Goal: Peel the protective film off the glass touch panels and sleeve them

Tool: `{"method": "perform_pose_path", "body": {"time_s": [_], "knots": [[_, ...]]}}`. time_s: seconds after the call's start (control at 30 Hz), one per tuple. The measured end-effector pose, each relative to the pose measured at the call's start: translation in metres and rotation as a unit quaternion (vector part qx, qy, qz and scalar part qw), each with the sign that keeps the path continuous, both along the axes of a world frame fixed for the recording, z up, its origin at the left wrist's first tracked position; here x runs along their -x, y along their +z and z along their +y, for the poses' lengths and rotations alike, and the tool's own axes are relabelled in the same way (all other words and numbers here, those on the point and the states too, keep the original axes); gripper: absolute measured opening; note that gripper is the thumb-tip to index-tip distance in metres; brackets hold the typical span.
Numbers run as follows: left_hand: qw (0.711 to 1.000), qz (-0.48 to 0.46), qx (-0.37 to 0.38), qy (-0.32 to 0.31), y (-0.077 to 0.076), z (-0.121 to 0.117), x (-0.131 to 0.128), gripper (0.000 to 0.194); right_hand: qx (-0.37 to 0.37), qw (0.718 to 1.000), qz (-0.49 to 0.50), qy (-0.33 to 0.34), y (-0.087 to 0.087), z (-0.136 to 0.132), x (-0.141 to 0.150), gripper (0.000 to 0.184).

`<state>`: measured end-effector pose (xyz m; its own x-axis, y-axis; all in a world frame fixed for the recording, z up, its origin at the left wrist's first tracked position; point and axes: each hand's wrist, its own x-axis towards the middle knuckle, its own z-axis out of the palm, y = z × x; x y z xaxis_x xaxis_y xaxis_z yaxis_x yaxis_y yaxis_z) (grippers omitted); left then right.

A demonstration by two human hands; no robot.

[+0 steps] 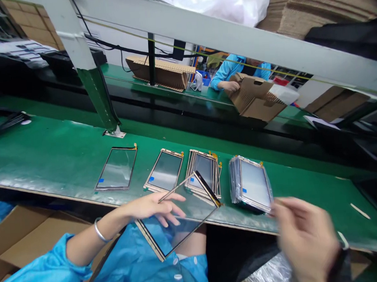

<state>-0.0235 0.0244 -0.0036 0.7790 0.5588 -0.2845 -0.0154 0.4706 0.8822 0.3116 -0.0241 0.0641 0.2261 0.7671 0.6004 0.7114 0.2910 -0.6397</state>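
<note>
My left hand [152,206] is closed on the edge of a clear touch-screen panel [193,211], tilted above my lap; its fingers show through the glass. The panel has a dark border and a small gold tab at one corner. My right hand [304,231] is smeared by motion, fingers bent, by the front right corner of a plastic-wrapped stack of panels [253,181]. Whether it holds anything is unclear. Left of that stack lie an overlapping pile of panels [204,167], a smaller pile [166,170] and a single panel [118,168], most bearing blue stickers.
The green bench [58,151] runs across, with a metal post [92,87] rising from it. A thin pale stick [359,211] lies at the right. Beyond, a co-worker in blue handles a cardboard box [256,96]. An open carton [34,235] stands at lower left.
</note>
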Motion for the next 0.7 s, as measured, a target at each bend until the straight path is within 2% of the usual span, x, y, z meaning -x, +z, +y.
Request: {"method": "perform_pose_path", "body": {"time_s": [0.03, 0.1, 0.17, 0.37, 0.53, 0.63, 0.7], "knots": [[0.999, 0.013, -0.024, -0.020, 0.003, -0.004, -0.004, 0.043, 0.009, 0.996, -0.051, 0.071, -0.003, 0.012, 0.015, 0.009], [0.996, 0.039, -0.067, -0.050, 0.010, -0.011, -0.010, 0.043, 0.052, 0.966, -0.122, 0.222, -0.008, 0.032, 0.042, 0.009], [0.991, 0.065, -0.097, -0.064, 0.017, -0.018, -0.014, 0.043, 0.079, 0.940, -0.157, 0.293, -0.009, 0.045, 0.058, 0.009], [0.977, 0.109, -0.168, -0.069, 0.031, -0.023, -0.013, 0.043, 0.099, 0.901, -0.228, 0.356, 0.001, 0.047, 0.058, 0.009], [0.968, 0.122, -0.204, -0.078, 0.034, -0.023, -0.016, 0.041, 0.080, 0.886, -0.290, 0.354, 0.005, 0.049, 0.058, 0.014], [0.971, 0.118, -0.191, -0.084, 0.029, -0.022, -0.021, 0.040, 0.051, 0.887, -0.310, 0.338, 0.004, 0.043, 0.058, 0.016], [0.983, 0.092, -0.140, -0.070, 0.021, -0.018, -0.025, 0.041, 0.041, 0.896, -0.288, 0.337, 0.002, 0.027, 0.052, 0.013]]}}
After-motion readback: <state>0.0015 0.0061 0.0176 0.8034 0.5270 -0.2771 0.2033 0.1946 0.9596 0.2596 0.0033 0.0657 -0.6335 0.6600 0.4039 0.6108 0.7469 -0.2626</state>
